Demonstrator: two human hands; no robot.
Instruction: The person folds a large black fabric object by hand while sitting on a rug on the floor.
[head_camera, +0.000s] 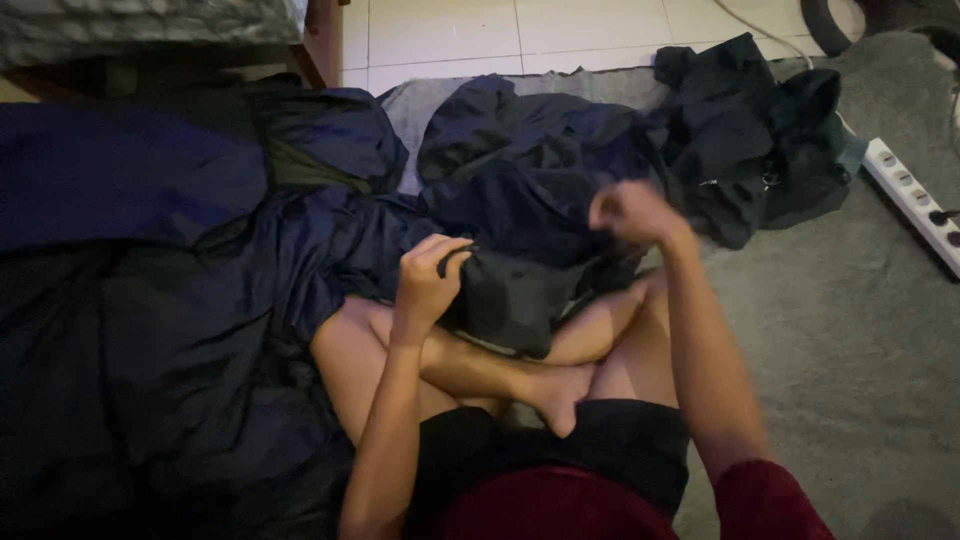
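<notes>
I sit cross-legged on a grey carpet (850, 340) with a dark navy garment (520, 180) draped over my shins. My left hand (428, 280) is closed on the edge of a dark grey-black part of the fabric (505, 300) hanging over my legs. My right hand (630, 212), blurred, is clenched in a fist on the navy cloth a little higher and to the right. The fabric stretches between both hands.
A large spread of navy cloth (150, 300) covers the floor to my left. A heap of black clothes (750, 130) lies at the upper right. A white power strip (915, 200) runs along the right edge. White floor tiles (500, 30) and a wooden furniture leg (322, 40) are beyond.
</notes>
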